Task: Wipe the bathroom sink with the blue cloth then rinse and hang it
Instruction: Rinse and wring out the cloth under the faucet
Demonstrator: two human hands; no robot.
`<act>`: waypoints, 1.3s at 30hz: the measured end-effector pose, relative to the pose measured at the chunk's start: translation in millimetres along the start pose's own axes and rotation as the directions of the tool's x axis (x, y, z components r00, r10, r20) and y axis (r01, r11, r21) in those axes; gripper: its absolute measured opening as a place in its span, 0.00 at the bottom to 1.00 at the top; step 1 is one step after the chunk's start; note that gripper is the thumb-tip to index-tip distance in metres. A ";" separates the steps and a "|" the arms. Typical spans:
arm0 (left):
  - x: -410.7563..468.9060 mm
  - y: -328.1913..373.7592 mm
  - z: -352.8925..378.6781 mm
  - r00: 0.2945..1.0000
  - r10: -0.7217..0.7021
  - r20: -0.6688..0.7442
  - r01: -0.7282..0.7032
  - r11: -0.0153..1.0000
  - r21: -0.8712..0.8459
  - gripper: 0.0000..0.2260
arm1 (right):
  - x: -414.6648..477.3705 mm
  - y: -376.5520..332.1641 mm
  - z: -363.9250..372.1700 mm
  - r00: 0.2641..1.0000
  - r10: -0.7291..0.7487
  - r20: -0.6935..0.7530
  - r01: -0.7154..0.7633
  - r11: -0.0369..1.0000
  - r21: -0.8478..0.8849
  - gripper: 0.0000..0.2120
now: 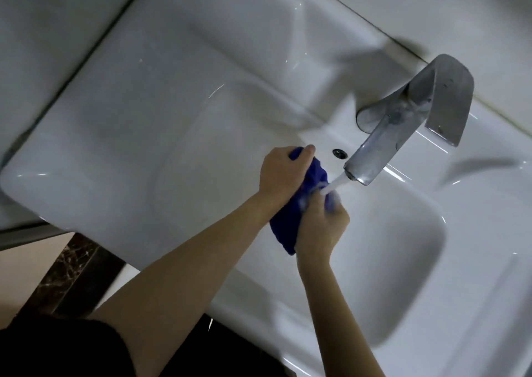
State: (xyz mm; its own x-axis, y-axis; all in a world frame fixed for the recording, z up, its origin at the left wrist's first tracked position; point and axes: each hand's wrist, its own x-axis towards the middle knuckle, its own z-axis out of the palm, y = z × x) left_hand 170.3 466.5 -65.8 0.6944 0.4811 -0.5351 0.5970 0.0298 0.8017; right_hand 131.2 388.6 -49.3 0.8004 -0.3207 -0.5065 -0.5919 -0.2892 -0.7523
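White ceramic sink (pixel 121 152) w/ integrated countertop, seen tilted. Chrome faucet (pixel 403 117) mounted on its far ledge, right of centre, spout out over the basin. Small round overflow hole (pixel 339 152) in far basin wall, just left of spout. Shallow moulded recess in ledge, far left.

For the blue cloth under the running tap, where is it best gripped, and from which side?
Grip the blue cloth at its two bunched ends, from opposite sides, as the left hand and right hand do now. It is gathered into a roll, so the middle stays exposed to the water from the faucet.
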 end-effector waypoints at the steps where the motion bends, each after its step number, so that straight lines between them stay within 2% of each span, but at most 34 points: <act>1: 2.3 -6.4 1.4 1.000 -0.013 0.015 0.013 1.000 0.022 0.21 | -2.7 -0.8 -0.1 0.997 -0.073 -0.004 0.073 0.997 -0.025 0.17; 2: -0.6 -13.3 3.2 0.998 -0.030 0.047 0.028 0.999 0.045 0.21 | 3.7 -8.4 1.6 0.998 -0.068 -0.007 0.068 0.997 -0.041 0.17; 4: -16.0 -20.6 3.3 0.990 -0.068 0.122 0.058 0.995 0.082 0.20 | 24.7 -17.3 1.7 0.999 0.049 -0.022 -0.049 0.999 -0.001 0.19; 6: -29.3 -19.5 -1.2 0.981 -0.085 0.174 0.081 0.996 0.034 0.19 | 43.7 -16.4 -3.4 0.983 0.179 0.040 -0.183 0.975 0.126 0.15; 7: -33.5 -14.0 -5.3 0.974 -0.111 0.195 0.115 0.993 -0.012 0.18 | 45.6 -11.8 -7.2 0.984 0.170 0.055 -0.175 0.980 0.098 0.14; 9: -35.7 -0.9 -13.8 0.954 -0.214 0.208 0.248 0.957 -0.151 0.15 | 40.3 -2.9 -22.6 0.988 0.120 0.102 -0.124 0.992 0.035 0.17; 12: -36.4 12.8 -25.7 0.903 -0.352 0.246 0.417 0.855 -0.308 0.10 | 22.7 -4.6 -54.2 0.967 0.071 0.246 -0.074 0.997 0.003 0.14; 14: -40.7 19.8 -30.7 0.871 -0.388 0.302 0.478 0.811 -0.336 0.10 | 15.5 -17.1 -76.9 0.965 -0.064 0.254 0.093 0.990 -0.105 0.13; 15: -42.4 22.8 -32.4 0.856 -0.409 0.317 0.508 0.783 -0.360 0.11 | 12.0 -28.3 -88.0 0.962 -0.185 0.202 0.215 0.967 -0.138 0.12; 16: -44.5 25.9 -33.8 0.844 -0.425 0.328 0.531 0.749 -0.395 0.12 | 4.9 -46.7 -98.3 0.933 -0.335 0.133 0.353 0.923 -0.154 0.12; 18: -48.6 32.0 -36.8 0.840 -0.428 0.333 0.539 0.723 -0.432 0.18 | -5.9 -85.3 -114.2 0.780 -0.625 0.037 0.620 0.762 -0.186 0.16; 20: -53.4 38.8 -41.0 0.844 -0.431 0.321 0.534 0.735 -0.418 0.22 | -4.2 -111.6 -119.0 0.617 -0.779 0.113 0.775 0.577 -0.257 0.21; 23: -59.5 42.1 -47.7 0.860 -0.422 0.286 0.506 0.773 -0.383 0.17 | 11.0 -121.9 -109.1 0.527 -0.782 0.331 0.839 0.419 -0.346 0.25; 29: -71.1 46.2 -65.6 0.900 -0.350 0.258 0.421 0.850 -0.317 0.14 | 13.8 -82.2 -96.6 0.484 -0.764 0.427 0.835 0.256 -0.487 0.30; 30: -74.7 49.3 -69.5 0.906 -0.335 0.258 0.403 0.869 -0.287 0.13 | 7.4 -80.7 -99.2 0.489 -0.776 0.399 0.831 0.274 -0.485 0.30; 31: -77.9 53.2 -73.6 0.911 -0.314 0.266 0.381 0.887 -0.259 0.13 | -1.7 -79.9 -102.3 0.496 -0.801 0.336 0.835 0.335 -0.436 0.29; 33: -86.8 68.0 -83.5 0.912 -0.269 0.310 0.341 0.917 -0.208 0.14 | -32.1 -78.9 -110.8 0.543 -0.814 0.206 0.835 0.499 -0.230 0.27; 34: -92.1 78.2 -88.9 0.908 -0.251 0.336 0.322 0.930 -0.178 0.14 | -50.9 -77.4 -114.5 0.599 -0.768 0.227 0.799 0.589 -0.119 0.28; 36: -103.0 99.6 -97.4 0.892 -0.222 0.393 0.283 0.953 -0.105 0.15 | -84.9 -76.2 -115.7 0.694 -0.578 0.430 0.640 0.769 0.000 0.42; 37: -109.3 111.0 -99.9 0.879 -0.209 0.429 0.265 0.961 -0.075 0.15 | -96.6 -76.0 -113.9 0.697 -0.498 0.516 0.578 0.816 0.007 0.50; 39: -122.8 132.5 -102.2 0.844 -0.189 0.501 0.239 0.970 -0.035 0.15 | -107.3 -79.4 -109.2 0.678 -0.436 0.592 0.491 0.868 0.077 0.60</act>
State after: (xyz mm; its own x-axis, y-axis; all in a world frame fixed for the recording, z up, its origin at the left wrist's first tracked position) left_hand 123.1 500.9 133.3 0.6745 -0.0389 -0.7372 0.7310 0.1747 0.6596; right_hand 82.0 347.5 110.7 0.8569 0.4423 -0.2646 -0.1136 -0.3386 -0.9340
